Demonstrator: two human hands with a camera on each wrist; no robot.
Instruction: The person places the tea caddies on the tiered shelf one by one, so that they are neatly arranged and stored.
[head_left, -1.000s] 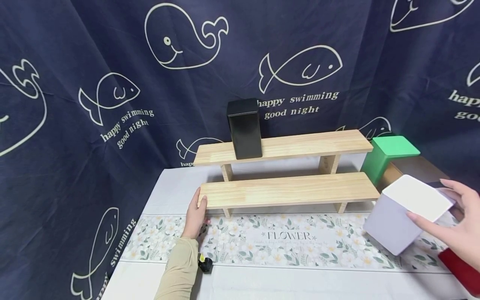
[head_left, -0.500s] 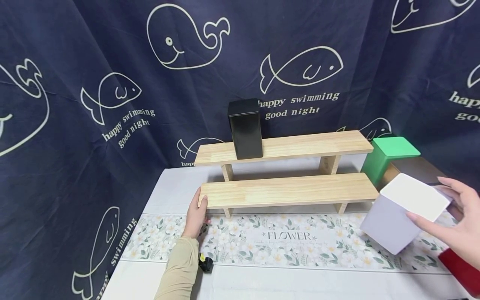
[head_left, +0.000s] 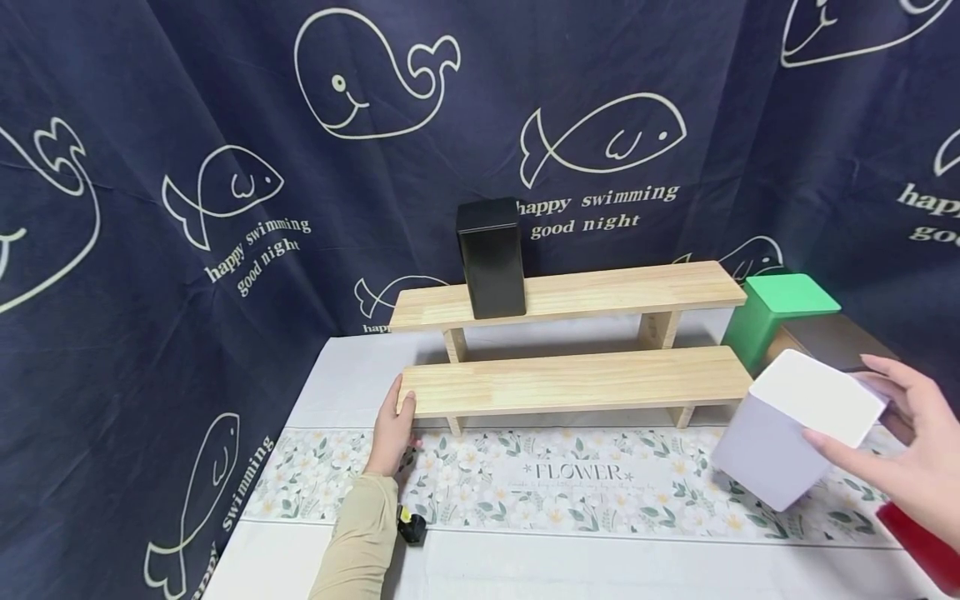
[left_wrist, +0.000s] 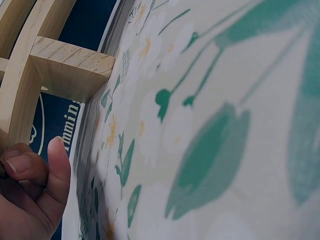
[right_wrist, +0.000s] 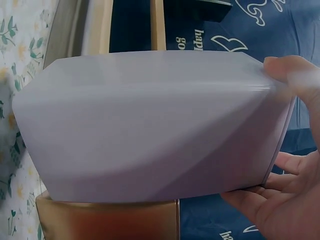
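My right hand (head_left: 915,446) grips a pale lavender box (head_left: 772,446) with a white top (head_left: 817,396), thumb and fingers on opposite sides of its upper end. The box tilts above the flowered mat, right of a two-tier wooden shelf (head_left: 577,383). In the right wrist view the box (right_wrist: 140,135) fills the middle, with the hand (right_wrist: 285,195) at its right end. My left hand (head_left: 392,425) holds the left end of the lower tier; in the left wrist view its fingers (left_wrist: 30,170) bend at the wood's edge. A black box (head_left: 492,267) stands upright on the upper tier.
Beyond the right end of the shelf stand a green box (head_left: 772,312) and a brown box (head_left: 840,337). Something red (head_left: 922,542) lies under the right hand. A small black and yellow object (head_left: 411,527) is beside the left sleeve. A navy curtain (head_left: 420,192) hangs behind.
My right hand has carried the lavender box slightly to the left, closer to the shelf's right end. The left hand has stayed on the lower tier.
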